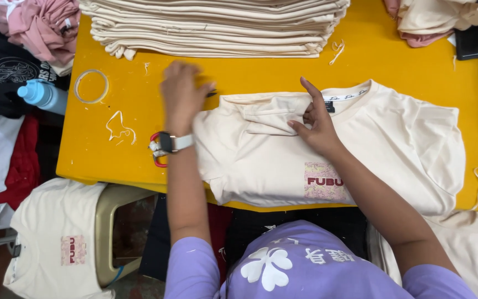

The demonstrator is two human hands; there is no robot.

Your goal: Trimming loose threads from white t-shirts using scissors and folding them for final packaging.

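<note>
Folding a cream cotton T-shirt (261,160) on yellow table (112,160)
Right hand (317,123) pinching folded sleeve, forefinger out; left hand (181,94) blurred, grip unclear, above shirt edge.

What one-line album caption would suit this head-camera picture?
Two bare hands, left hand and right hand, press a cream T-shirt on a yellow table beside a folded stack.
</note>
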